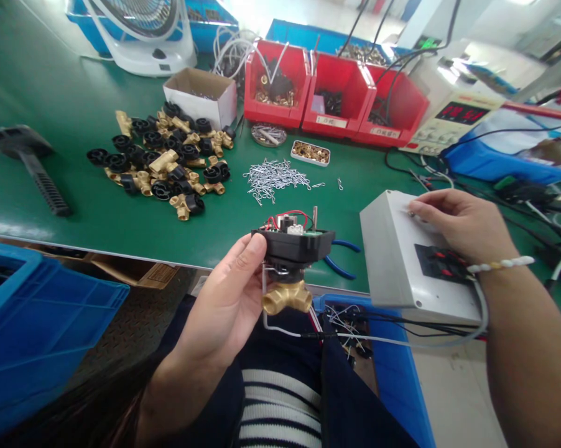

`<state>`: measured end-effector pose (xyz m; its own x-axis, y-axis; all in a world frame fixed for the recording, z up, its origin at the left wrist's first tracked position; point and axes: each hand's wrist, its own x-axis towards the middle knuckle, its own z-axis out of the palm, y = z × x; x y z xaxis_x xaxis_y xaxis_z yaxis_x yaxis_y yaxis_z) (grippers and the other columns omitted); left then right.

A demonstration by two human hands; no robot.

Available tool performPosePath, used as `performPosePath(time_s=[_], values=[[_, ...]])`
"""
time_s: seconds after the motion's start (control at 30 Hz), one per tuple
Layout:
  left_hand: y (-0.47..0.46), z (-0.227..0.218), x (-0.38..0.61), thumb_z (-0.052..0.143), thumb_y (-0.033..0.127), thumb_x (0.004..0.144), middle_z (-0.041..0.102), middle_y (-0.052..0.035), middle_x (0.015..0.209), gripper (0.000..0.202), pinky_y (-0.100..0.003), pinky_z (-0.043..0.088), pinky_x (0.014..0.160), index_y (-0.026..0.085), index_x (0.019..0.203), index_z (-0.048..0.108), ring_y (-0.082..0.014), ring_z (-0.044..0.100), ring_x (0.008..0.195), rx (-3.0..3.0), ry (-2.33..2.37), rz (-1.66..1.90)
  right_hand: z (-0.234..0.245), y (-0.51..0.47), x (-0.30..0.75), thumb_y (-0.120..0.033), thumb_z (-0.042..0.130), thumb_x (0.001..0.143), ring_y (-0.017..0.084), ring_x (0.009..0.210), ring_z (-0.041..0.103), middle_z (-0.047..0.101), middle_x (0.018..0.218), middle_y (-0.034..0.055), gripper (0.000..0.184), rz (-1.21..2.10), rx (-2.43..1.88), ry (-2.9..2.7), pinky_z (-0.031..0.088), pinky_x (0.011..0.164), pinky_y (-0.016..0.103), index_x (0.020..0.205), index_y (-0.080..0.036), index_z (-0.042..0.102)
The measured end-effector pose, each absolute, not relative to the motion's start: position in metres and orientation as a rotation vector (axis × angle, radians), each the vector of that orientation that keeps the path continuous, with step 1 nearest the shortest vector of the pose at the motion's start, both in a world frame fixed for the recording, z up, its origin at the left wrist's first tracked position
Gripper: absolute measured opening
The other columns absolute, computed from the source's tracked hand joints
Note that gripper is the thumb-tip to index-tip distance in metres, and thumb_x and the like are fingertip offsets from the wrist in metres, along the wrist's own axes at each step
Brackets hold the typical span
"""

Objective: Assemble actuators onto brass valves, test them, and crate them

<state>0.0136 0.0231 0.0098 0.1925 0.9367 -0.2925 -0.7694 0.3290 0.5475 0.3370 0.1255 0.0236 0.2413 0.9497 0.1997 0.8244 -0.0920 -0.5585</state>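
My left hand (231, 292) grips a motorized valve (292, 252) upright near the table's front edge. Its open black housing shows red wires and a circuit board on top, and a brass valve body (287, 297) hangs below. A pale cable runs from it to the right. The thumb and fingers of my right hand (462, 221) are closed on a small metal switch (412, 213) on top of a light grey control box (385, 249). Beside that hand, the box carries a black terminal (441, 261) with red parts. Blue-handled pliers (341, 267) lie partly hidden behind the valve.
Brass valves with black collars (163, 155) lie heaped at the left, near a black mallet-like tool (33, 165). Loose metal clips (275, 177) lie mid-table. Red bins (334, 118), a white fan (145, 56) and a power supply (455, 115) stand behind.
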Motion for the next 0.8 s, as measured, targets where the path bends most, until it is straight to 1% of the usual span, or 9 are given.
performPosePath(time_s=[0.03,0.17,0.23,0.33,0.47,0.53,0.63,0.73,0.8], values=[[0.024,0.011,0.014,0.057,0.031,0.098,0.078,-0.0073,0.100,0.022,-0.030,0.062,0.079,0.016,0.102,0.072,-0.0193,0.075,0.087,0.271,0.634,1.211,0.023,0.125,0.337,-0.054,0.067,0.060,0.018,0.065,0.056,0.068,0.072,0.0039,0.039,0.289,-1.949,-1.610,0.038,0.062,0.032,0.078,-0.019,0.071],[0.024,0.015,0.014,0.039,0.032,0.105,0.079,-0.0081,0.086,0.041,-0.032,0.064,0.073,0.015,0.096,0.075,-0.0185,0.077,0.077,0.141,0.555,1.117,0.023,0.124,0.333,-0.054,0.069,0.058,0.018,0.063,0.053,0.068,0.074,0.0040,0.039,0.347,-1.951,-1.578,0.037,0.061,0.031,0.078,-0.021,0.071],[0.023,0.015,0.014,0.036,0.034,0.105,0.079,-0.0091,0.082,0.047,-0.031,0.064,0.072,0.013,0.092,0.076,-0.0184,0.077,0.076,0.119,0.521,1.095,0.025,0.124,0.330,-0.053,0.069,0.057,0.018,0.063,0.052,0.067,0.074,0.0040,0.037,0.355,-1.980,-1.554,0.037,0.061,0.032,0.077,-0.022,0.070],[0.022,0.014,0.014,0.037,0.036,0.105,0.079,-0.0095,0.083,0.050,-0.030,0.064,0.074,0.012,0.088,0.078,-0.0191,0.077,0.078,0.145,0.490,1.086,0.029,0.123,0.326,-0.050,0.069,0.056,0.018,0.063,0.052,0.065,0.073,0.0040,0.033,0.347,-2.017,-1.520,0.038,0.063,0.034,0.074,-0.022,0.069],[0.022,0.016,0.014,0.040,0.032,0.103,0.078,-0.0094,0.079,0.047,-0.030,0.064,0.072,0.011,0.082,0.077,-0.0191,0.076,0.075,0.102,0.473,1.076,0.031,0.124,0.325,-0.049,0.073,0.060,0.020,0.065,0.054,0.066,0.072,0.0045,0.029,0.318,-2.031,-1.528,0.040,0.064,0.034,0.072,-0.023,0.069],[0.022,0.015,0.012,0.041,0.025,0.100,0.076,-0.0082,0.074,0.042,-0.030,0.065,0.068,0.010,0.080,0.075,-0.0177,0.075,0.069,0.045,0.386,1.058,0.032,0.123,0.323,-0.058,0.076,0.064,0.019,0.065,0.054,0.068,0.073,0.0048,0.037,0.302,-2.033,-1.553,0.040,0.063,0.034,0.073,-0.022,0.070],[0.020,0.013,0.007,0.047,0.016,0.094,0.072,-0.0042,0.068,0.028,-0.030,0.064,0.066,0.010,0.089,0.073,-0.0145,0.073,0.060,0.021,0.177,1.023,0.035,0.121,0.318,-0.073,0.072,0.070,0.014,0.064,0.054,0.070,0.078,0.0059,0.056,0.305,-2.068,-1.608,0.040,0.065,0.032,0.081,-0.018,0.072],[0.019,0.011,0.004,0.060,0.015,0.088,0.069,-0.0008,0.062,0.015,-0.027,0.063,0.067,0.009,0.094,0.072,-0.0124,0.071,0.056,0.049,0.064,1.005,0.037,0.120,0.316,-0.072,0.064,0.074,0.009,0.066,0.055,0.072,0.085,0.0068,0.063,0.321,-2.152,-1.638,0.041,0.067,0.029,0.092,-0.013,0.074],[0.019,0.009,0.003,0.070,0.020,0.082,0.067,0.0007,0.059,0.013,-0.024,0.062,0.064,0.010,0.091,0.072,-0.0113,0.069,0.051,0.071,0.045,0.976,0.035,0.121,0.320,-0.070,0.061,0.071,0.008,0.067,0.056,0.073,0.088,0.0074,0.066,0.312,-2.180,-1.657,0.041,0.066,0.029,0.097,-0.011,0.073]])
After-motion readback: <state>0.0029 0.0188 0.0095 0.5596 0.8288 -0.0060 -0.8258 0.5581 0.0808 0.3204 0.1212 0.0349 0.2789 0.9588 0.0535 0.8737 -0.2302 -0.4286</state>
